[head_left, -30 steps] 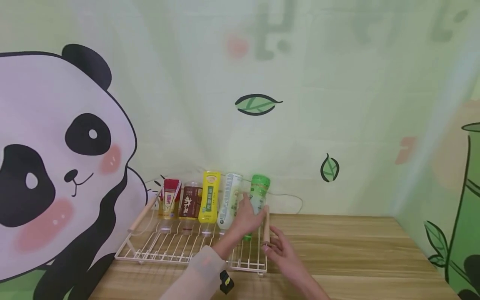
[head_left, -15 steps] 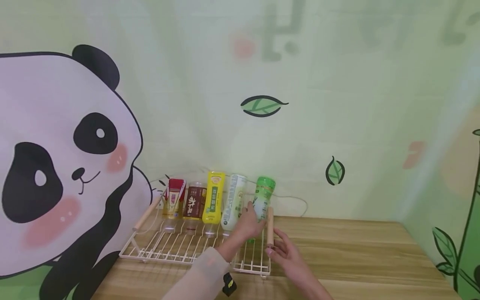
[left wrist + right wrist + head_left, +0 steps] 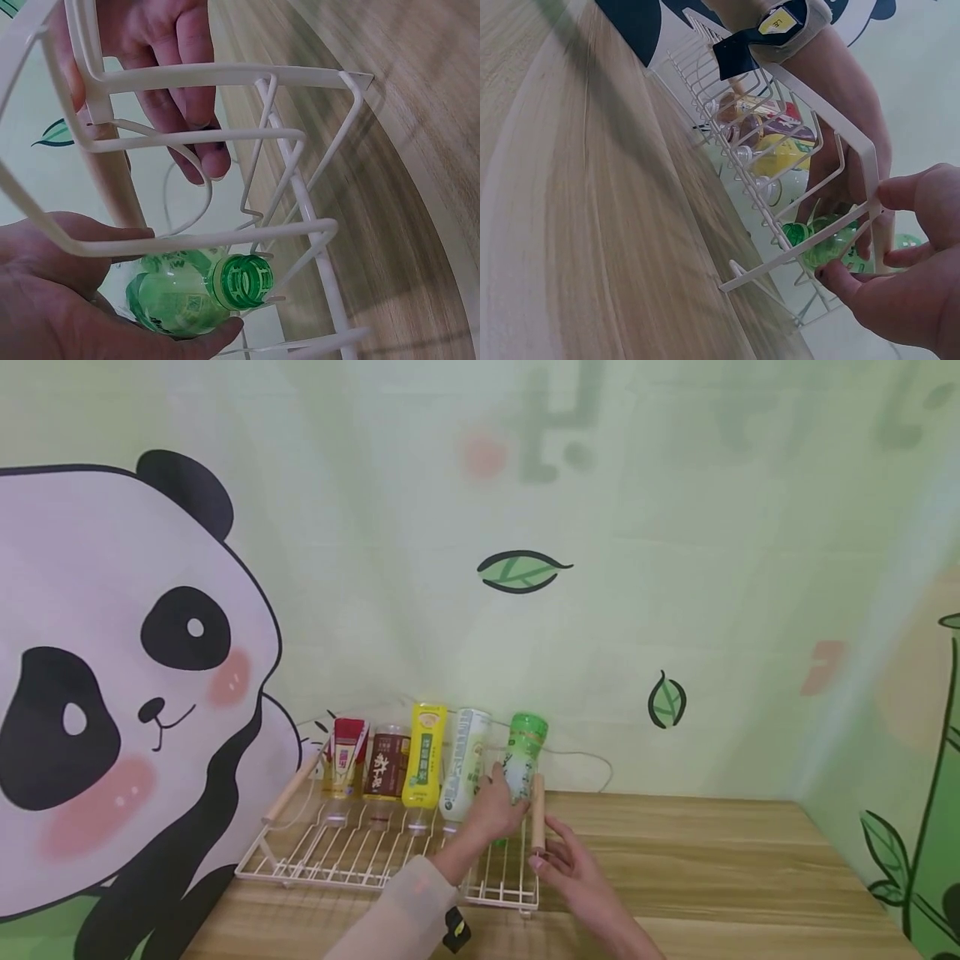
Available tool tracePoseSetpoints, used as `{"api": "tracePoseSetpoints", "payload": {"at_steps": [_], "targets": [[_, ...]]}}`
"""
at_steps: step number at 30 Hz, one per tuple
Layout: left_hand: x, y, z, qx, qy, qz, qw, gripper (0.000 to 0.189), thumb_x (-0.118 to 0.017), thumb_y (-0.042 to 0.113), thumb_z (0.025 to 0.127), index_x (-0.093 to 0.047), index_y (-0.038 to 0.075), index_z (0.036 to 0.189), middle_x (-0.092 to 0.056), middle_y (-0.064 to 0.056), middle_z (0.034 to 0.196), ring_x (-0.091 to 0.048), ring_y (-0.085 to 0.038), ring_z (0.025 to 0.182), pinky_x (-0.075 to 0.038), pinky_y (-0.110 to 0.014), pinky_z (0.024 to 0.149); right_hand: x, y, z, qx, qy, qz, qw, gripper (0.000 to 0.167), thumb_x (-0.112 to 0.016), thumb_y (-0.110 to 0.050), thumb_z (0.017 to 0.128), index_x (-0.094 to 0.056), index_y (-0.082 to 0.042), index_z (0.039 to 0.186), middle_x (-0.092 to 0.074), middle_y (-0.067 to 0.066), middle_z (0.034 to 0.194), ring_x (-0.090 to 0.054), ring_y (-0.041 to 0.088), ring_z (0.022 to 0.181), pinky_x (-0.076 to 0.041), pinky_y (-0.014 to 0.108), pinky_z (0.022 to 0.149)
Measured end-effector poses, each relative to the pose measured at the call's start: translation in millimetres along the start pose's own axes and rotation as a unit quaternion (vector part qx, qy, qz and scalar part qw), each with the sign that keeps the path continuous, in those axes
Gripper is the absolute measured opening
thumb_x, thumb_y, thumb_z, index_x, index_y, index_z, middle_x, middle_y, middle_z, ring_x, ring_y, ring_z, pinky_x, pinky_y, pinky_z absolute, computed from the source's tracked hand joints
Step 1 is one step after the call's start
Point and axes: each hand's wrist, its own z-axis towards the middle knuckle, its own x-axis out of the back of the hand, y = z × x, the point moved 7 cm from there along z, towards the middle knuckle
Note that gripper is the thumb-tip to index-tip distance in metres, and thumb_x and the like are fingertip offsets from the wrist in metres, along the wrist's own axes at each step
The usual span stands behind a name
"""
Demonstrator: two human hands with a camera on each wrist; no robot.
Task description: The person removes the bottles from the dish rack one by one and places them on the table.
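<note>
A white wire rack (image 3: 337, 881) with wooden side handles stands on the table. My left hand (image 3: 495, 806) holds a clear green bottle (image 3: 522, 756) at the rack's right end. In the left wrist view the thumb and fingers lie around the bottle (image 3: 180, 292), whose green neck is open and points downward through the wires. My right hand (image 3: 570, 868) grips the rack's right end by the lower part of the wooden handle (image 3: 538, 814). In the right wrist view, my right hand (image 3: 922, 262) has thumb and fingers about that corner.
Left of the green bottle, a white bottle (image 3: 465, 764), a yellow bottle (image 3: 424, 756), a brown-labelled bottle (image 3: 387, 764) and a red-and-yellow bottle (image 3: 347, 758) lean in the rack, necks down. Behind hangs a panda-printed cloth (image 3: 600, 635). Wood-grain tabletop (image 3: 675, 860) extends to the right.
My left hand has slid slightly lower along the green bottle, and more of the bottle's label shows. The right hand stays at the rack's handle. The head view has shifted a little.
</note>
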Motion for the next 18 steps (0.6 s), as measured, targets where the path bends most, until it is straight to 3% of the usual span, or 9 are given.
{"api": "tracePoseSetpoints", "payload": {"at_steps": [5,12,16,18], "targets": [[-1.2,0.0,0.7,-0.008,-0.001,0.005,1.0000,0.085,-0.067,0.025,0.105,-0.017,-0.009,0.164,-0.035,-0.043,0.155,-0.052,-0.051,0.135,-0.049,-0.058,0.110,0,0,-0.5,0.002,0.002,0.002,1.0000,0.074,-0.064,-0.011,0.106,-0.021,0.002,0.165,-0.043,0.043,0.150,-0.045,0.055,0.141,-0.048,0.048,0.114],[6.0,2.5,-1.4,-0.008,0.018,-0.029,0.9994,0.085,-0.068,0.023,0.104,-0.016,-0.008,0.164,-0.033,-0.041,0.157,-0.052,-0.050,0.134,-0.052,-0.059,0.105,1,0,0.3,-0.002,0.011,-0.006,0.9999,0.078,-0.067,-0.013,0.105,-0.020,0.003,0.165,-0.044,0.043,0.149,-0.048,0.054,0.140,-0.047,0.053,0.113],[12.2,8.4,-3.0,-0.025,0.038,-0.058,0.9973,0.085,-0.068,0.023,0.103,-0.017,-0.008,0.164,-0.032,-0.039,0.159,-0.050,-0.050,0.137,-0.050,-0.059,0.108,7,-3,-0.6,-0.002,0.024,-0.038,0.9990,0.078,-0.070,-0.015,0.103,-0.023,0.003,0.163,-0.046,0.040,0.149,-0.049,0.053,0.139,-0.048,0.058,0.112],[16.4,13.3,-3.3,-0.039,0.048,-0.069,0.9957,0.084,-0.070,0.022,0.102,-0.021,-0.009,0.163,-0.039,-0.037,0.155,-0.053,-0.048,0.133,-0.051,-0.058,0.107,14,-7,-0.5,0.003,0.040,-0.066,0.9970,0.076,-0.071,-0.016,0.102,-0.028,0.003,0.161,-0.047,0.038,0.151,-0.049,0.053,0.139,-0.049,0.059,0.110]]}}
